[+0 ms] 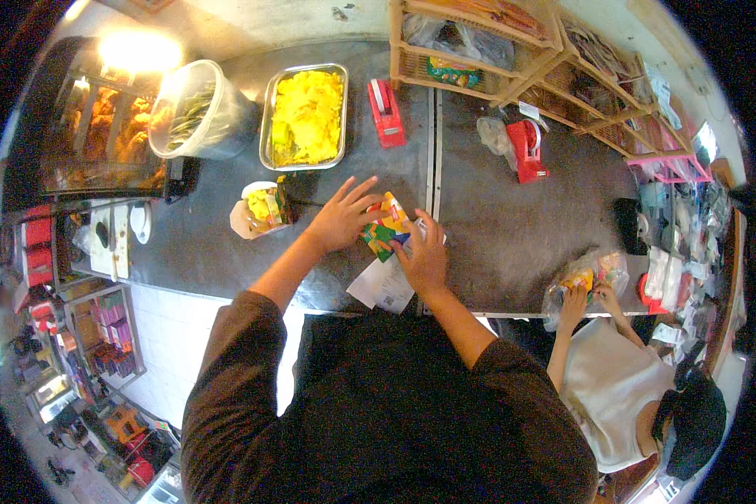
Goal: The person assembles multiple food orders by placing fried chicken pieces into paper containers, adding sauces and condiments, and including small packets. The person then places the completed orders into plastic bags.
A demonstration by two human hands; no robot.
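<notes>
A colourful paper food box (384,228), printed yellow, green and red, is between my hands on the dark tabletop. My left hand (343,217) reaches over its left side with fingers stretched and apart, the fingertips at the box. On the other side my right hand (425,259) grips it between thumb and fingers. Just below lies a white paper slip (382,286), partly beneath my right hand. To the left stands an opened food box (262,208) with yellow food inside and its brown flap folded out. Behind it, a metal tray (265,144) holds a heap of yellow food.
A clear plastic tub (202,139) with long green pieces stands far left, beside a lit display case (101,143) of fried food. Red tape dispensers (386,116) sit near a wooden rack (479,76). At right, another person's hands (574,304) handle a plastic bag (554,294).
</notes>
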